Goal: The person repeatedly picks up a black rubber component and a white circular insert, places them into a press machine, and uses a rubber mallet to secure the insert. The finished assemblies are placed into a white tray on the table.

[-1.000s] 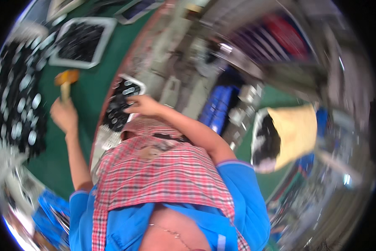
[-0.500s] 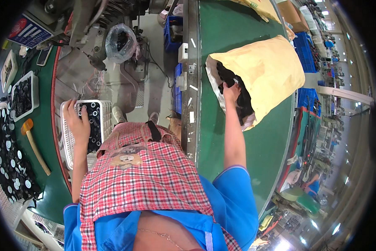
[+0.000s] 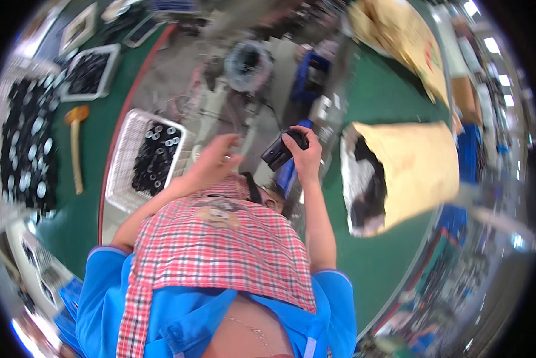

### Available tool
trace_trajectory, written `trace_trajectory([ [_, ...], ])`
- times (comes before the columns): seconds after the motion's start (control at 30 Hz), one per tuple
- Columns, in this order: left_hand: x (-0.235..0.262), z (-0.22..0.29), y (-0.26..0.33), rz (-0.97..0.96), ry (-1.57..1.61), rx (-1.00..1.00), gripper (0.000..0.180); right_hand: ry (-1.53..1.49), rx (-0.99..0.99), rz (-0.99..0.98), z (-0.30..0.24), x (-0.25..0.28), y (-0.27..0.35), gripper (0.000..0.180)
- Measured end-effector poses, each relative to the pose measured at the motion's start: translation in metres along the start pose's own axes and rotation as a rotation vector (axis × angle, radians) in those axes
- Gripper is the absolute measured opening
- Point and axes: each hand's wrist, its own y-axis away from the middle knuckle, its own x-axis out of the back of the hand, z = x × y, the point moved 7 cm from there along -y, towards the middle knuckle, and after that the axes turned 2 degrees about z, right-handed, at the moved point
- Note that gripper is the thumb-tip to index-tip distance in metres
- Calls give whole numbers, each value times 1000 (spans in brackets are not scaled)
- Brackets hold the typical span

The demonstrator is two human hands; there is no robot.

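Note:
My right hand is closed around a black, block-shaped part with a rounded end, held in front of my apron. Facing it from the left is my left hand, its fingers stretched out and somewhat blurred, apart from the part. A small shiny spot shows at its fingers, too blurred to name. Beside my left forearm stands a white plastic basket holding several black round pieces with pale rings. To the right, an open-mouthed tan paper sack lies on the green bench, dark contents inside its mouth.
On the left green table lie a mallet with an orange head, a white tray of black parts and a large crate of black pieces. Ahead is a clear bag-lined bin; another tan sack lies far right.
My right hand has come out of the sack with the black part and moved left. My left hand has left the basket and moved right. The view has turned.

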Motion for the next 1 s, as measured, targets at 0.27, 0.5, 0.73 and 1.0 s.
trace_trajectory([
  [0.27, 104, 3, 16, 98, 303, 240, 32, -717, -170, -468, -66, -212, -5, 52],
  [0.5, 198, -33, 61, 125, 457, 278, 32, -783, -417, -687, -79, -347, 12, 58],
  [0.73, 482, -96, 123, 961, -840, 428, 34, -725, -535, -694, -71, -413, -3, 65],
  [1.0, 625, -226, 176, 709, -1451, 909, 45, -754, -623, -571, -60, -402, -23, 60],
])
